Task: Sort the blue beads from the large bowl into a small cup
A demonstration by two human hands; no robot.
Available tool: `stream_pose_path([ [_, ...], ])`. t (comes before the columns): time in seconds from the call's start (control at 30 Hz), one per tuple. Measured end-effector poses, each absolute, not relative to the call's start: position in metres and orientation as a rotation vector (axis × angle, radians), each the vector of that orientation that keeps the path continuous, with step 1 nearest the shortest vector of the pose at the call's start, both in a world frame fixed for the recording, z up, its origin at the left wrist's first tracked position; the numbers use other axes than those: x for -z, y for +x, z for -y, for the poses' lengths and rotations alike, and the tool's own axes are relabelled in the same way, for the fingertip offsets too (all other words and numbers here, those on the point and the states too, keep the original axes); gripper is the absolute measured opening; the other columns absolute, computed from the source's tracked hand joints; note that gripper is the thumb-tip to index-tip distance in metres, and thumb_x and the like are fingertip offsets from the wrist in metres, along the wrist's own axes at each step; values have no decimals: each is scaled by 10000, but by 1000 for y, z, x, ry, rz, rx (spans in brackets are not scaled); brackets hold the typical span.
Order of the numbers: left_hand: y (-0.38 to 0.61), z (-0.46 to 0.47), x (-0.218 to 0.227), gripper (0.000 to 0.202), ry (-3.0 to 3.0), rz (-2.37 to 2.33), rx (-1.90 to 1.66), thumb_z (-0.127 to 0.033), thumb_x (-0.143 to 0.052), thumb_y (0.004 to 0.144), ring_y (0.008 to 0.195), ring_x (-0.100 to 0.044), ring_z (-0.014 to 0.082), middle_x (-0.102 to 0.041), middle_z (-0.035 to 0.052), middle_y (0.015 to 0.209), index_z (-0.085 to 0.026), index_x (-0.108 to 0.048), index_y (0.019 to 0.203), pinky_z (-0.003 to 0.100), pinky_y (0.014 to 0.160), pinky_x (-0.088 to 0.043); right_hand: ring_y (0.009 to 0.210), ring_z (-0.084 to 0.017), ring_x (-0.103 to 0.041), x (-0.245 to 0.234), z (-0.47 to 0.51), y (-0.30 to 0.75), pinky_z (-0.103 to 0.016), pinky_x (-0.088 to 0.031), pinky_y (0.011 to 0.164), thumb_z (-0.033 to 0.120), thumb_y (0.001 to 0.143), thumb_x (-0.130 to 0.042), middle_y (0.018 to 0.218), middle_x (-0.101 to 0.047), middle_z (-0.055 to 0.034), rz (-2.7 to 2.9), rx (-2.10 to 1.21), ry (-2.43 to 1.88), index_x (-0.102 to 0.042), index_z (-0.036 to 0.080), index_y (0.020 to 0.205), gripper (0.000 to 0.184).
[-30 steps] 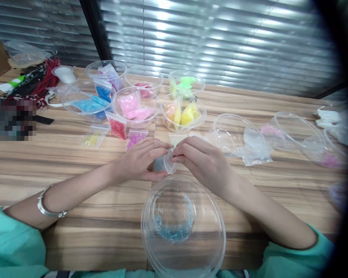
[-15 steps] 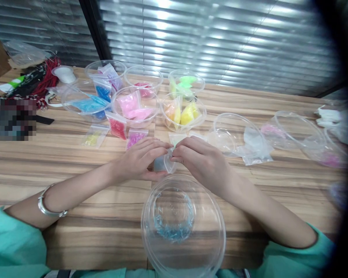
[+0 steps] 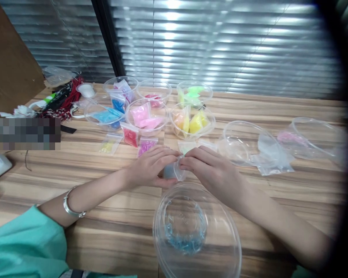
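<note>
My left hand curves its fingers and thumb around a small clear plastic bag, gripping it from the left. From the right, my right hand pinches the bag's upper edge between thumb and fingers. The bag's mouth looks spread, and part of it lies hidden behind the fingers. Directly below both hands stands a large clear round bowl with thin blue pieces in a ring at its bottom. Just beyond my fingers lie a bag of purple pieces and a pale green bag.
Clear bowls with pink bags, yellow bags and blue bags stand at the back. More clear bowls and a clear bag are at right. Red and black cords lie at the back left, near a cardboard box.
The camera view has turned left, so the scene sits farther right and a little lower. Both hands keep their grip on the small bag with little visible change.
</note>
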State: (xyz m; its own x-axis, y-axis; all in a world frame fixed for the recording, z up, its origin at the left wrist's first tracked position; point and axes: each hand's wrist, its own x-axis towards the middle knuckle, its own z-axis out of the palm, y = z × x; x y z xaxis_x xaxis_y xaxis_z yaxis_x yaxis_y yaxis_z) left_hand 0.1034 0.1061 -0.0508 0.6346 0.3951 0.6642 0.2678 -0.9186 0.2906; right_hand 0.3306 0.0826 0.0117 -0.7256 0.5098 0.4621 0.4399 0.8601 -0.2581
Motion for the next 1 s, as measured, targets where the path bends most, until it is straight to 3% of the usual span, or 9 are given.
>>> stream_pose_path([
  [0.23, 104, -108, 53, 626, 2680, -468, -1281, -408, -732, 810, 1075, -661, 271, -666, 179, 1165, -157, -426, 1296, 438, 922, -542, 798, -186, -498, -10, -80, 330, -308, -438, 671, 26, 932, -520, 894, -590, -65, 2535, -168, -694, -604, 115, 931, 122],
  [0.57, 104, -108, 55, 570, 2682, -481, -1299, -411, -683, 831, 1046, -668, 260, -677, 163, 1115, -158, -440, 1281, 419, 910, -540, 879, -209, -516, -12, -79, 328, -337, -475, 721, 8, 923, -483, 981, -582, -79, 2579, -355, -794, -610, 120, 1050, 211],
  [0.8, 105, -108, 54, 541, 2706, -512, -1248, -386, -656, 825, 1010, -676, 257, -688, 147, 1110, -173, -445, 1275, 418, 888, -552, 919, -200, -543, -11, -76, 327, -323, -476, 758, -11, 896, -491, 1030, -581, -74, 2608, -459, -938, -609, 148, 994, 221],
  [1.0, 106, -108, 57, 541, 2680, -552, -1277, -351, -660, 802, 991, -681, 267, -692, 140, 1097, -205, -452, 1280, 428, 870, -563, 867, -190, -550, -6, -82, 324, -303, -461, 709, -16, 870, -541, 992, -603, -67, 2650, -308, -882, -603, 153, 909, 184],
])
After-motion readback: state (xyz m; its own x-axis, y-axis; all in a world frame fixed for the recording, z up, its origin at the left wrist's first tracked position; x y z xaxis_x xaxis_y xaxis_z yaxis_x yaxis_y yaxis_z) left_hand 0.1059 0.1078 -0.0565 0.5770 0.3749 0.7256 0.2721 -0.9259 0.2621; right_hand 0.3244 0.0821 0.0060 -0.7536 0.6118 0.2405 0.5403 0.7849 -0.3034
